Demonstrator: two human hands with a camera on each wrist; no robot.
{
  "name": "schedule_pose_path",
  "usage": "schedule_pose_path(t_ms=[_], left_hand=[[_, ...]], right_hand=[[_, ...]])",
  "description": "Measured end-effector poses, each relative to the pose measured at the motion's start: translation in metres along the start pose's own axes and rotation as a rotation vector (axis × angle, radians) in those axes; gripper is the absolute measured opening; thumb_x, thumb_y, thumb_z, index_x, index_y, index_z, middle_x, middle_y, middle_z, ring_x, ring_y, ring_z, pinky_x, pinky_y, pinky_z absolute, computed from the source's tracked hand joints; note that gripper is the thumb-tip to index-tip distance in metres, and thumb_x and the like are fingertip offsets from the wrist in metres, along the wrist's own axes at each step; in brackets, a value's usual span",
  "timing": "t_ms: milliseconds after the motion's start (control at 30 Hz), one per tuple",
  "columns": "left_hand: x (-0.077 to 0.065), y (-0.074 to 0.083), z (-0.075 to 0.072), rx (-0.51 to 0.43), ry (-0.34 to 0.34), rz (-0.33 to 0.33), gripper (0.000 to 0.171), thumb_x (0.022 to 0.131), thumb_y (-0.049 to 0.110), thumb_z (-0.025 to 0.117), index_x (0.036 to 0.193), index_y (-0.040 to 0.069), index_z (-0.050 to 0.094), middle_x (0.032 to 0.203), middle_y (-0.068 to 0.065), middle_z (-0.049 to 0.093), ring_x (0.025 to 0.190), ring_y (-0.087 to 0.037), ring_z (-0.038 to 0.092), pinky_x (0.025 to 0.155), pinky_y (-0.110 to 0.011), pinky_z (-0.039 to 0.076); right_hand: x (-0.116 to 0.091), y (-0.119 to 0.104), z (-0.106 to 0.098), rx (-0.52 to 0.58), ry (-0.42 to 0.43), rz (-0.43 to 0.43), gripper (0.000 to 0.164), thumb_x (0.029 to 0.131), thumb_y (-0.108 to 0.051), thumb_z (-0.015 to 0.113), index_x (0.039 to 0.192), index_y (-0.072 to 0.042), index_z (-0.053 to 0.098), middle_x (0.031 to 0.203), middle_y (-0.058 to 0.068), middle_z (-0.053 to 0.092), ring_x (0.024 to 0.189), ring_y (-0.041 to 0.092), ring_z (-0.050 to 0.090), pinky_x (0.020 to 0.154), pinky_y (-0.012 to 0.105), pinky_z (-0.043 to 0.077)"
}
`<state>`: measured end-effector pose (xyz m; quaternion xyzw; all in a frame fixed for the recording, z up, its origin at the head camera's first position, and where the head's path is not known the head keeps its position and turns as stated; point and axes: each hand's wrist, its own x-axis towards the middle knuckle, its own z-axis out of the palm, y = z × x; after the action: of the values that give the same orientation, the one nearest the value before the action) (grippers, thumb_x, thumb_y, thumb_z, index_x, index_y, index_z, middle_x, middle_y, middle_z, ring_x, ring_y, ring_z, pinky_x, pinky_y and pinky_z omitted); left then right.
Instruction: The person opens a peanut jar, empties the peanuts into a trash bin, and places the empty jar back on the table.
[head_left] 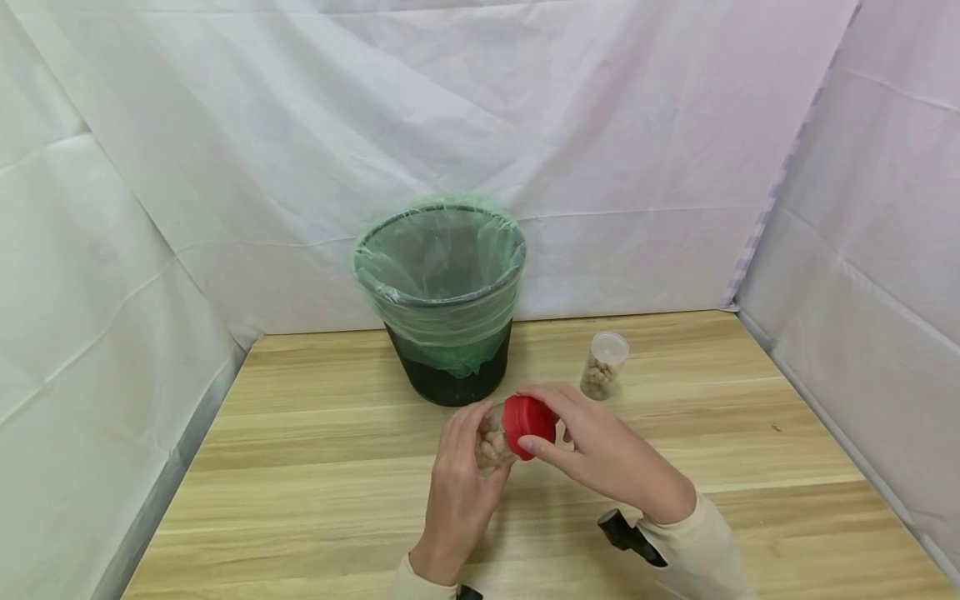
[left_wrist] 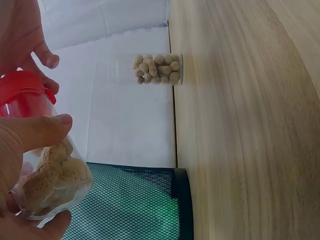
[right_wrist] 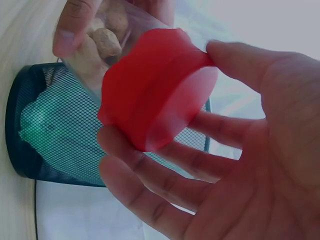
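Note:
My left hand (head_left: 457,483) grips a clear jar (head_left: 492,448) of unshelled peanuts, thumb on one side and fingers round the other. The jar lies tilted above the table, its red lid (head_left: 528,427) pointing right. With thumb and fingertips, my right hand (head_left: 603,450) holds the lid by its edge. The right wrist view shows the lid (right_wrist: 155,90) on the jar's end, the palm facing it. In the left wrist view the peanuts (left_wrist: 55,175) gather toward the jar's base. Beyond my right hand, a second clear jar (head_left: 602,371) stands upright, partly filled with peanuts.
A black mesh waste bin (head_left: 450,387) with a green plastic liner (head_left: 442,321) stands at the back of the wooden table (head_left: 315,475), just beyond my left hand. White cloth (head_left: 637,150) hangs behind the table and along both sides.

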<state>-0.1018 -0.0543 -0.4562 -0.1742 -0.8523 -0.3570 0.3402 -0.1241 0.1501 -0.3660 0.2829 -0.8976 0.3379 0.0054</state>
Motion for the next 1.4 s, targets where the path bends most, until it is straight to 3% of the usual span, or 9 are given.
schedule_pose_path(t_ms=[200,333,433,600,800,933,1100,1400], left_hand=[[0.001,-0.004,-0.003,-0.011,0.023,-0.024,0.083,0.066,-0.004,0.101,0.139,0.001,0.062,0.137,-0.012,0.067,0.129,-0.026,0.064,0.115,-0.025,0.051],[0.002,-0.009,-0.006,-0.032,0.061,-0.066,0.083,0.065,-0.008,0.099,0.139,0.001,0.062,0.135,-0.013,0.067,0.125,-0.028,0.066,0.117,-0.018,0.046],[0.004,-0.014,-0.01,-0.046,0.088,-0.1,0.082,0.066,-0.01,0.096,0.14,0.0,0.062,0.132,-0.014,0.068,0.122,-0.029,0.067,0.114,-0.025,0.052],[0.007,-0.024,-0.021,-0.065,0.119,-0.164,0.08,0.07,-0.009,0.093,0.142,-0.001,0.06,0.129,-0.016,0.067,0.119,-0.03,0.067,0.103,-0.048,0.06],[0.009,-0.035,-0.034,-0.089,0.171,-0.264,0.079,0.074,-0.006,0.092,0.144,-0.001,0.057,0.133,-0.019,0.066,0.122,-0.033,0.066,0.103,-0.054,0.057],[0.009,-0.041,-0.04,-0.089,0.199,-0.311,0.076,0.075,-0.003,0.089,0.145,0.0,0.058,0.134,-0.019,0.065,0.123,-0.032,0.064,0.105,-0.054,0.054],[0.01,-0.046,-0.045,-0.075,0.214,-0.34,0.077,0.076,-0.003,0.088,0.145,-0.001,0.056,0.135,-0.02,0.064,0.124,-0.034,0.064,0.104,-0.055,0.053],[0.011,-0.05,-0.049,-0.07,0.218,-0.381,0.076,0.076,-0.002,0.088,0.145,-0.003,0.056,0.135,-0.022,0.064,0.125,-0.037,0.063,0.106,-0.059,0.052]], right_hand=[[-0.001,0.0,-0.01,-0.061,0.064,-0.086,0.053,0.099,-0.032,0.081,0.148,-0.022,0.06,0.135,-0.004,0.066,0.098,0.006,0.063,0.078,0.024,0.06],[-0.001,0.006,-0.024,-0.104,0.098,-0.076,0.055,0.101,-0.028,0.078,0.151,-0.019,0.058,0.137,0.002,0.067,0.1,0.009,0.064,0.078,0.026,0.06],[-0.001,0.013,-0.038,-0.134,0.125,-0.05,0.056,0.102,-0.024,0.077,0.153,-0.018,0.056,0.137,0.005,0.066,0.099,0.011,0.067,0.077,0.028,0.062],[-0.004,0.028,-0.063,-0.221,0.199,-0.004,0.057,0.101,-0.02,0.077,0.154,-0.017,0.056,0.143,0.01,0.064,0.101,0.021,0.071,0.08,0.039,0.063],[-0.012,0.06,-0.083,-0.299,0.249,0.129,0.06,0.101,-0.015,0.075,0.156,-0.01,0.052,0.148,0.023,0.056,0.105,0.042,0.071,0.079,0.059,0.063],[-0.016,0.085,-0.087,-0.336,0.213,0.219,0.063,0.1,-0.013,0.073,0.157,-0.003,0.048,0.146,0.029,0.054,0.113,0.052,0.065,0.084,0.067,0.062],[-0.016,0.121,-0.082,-0.336,0.106,0.305,0.066,0.099,-0.013,0.072,0.156,0.005,0.044,0.143,0.037,0.053,0.121,0.057,0.059,0.091,0.071,0.059],[-0.018,0.175,-0.063,-0.326,-0.063,0.405,0.065,0.096,-0.014,0.074,0.151,0.01,0.047,0.138,0.044,0.054,0.11,0.054,0.064,0.084,0.065,0.062]])
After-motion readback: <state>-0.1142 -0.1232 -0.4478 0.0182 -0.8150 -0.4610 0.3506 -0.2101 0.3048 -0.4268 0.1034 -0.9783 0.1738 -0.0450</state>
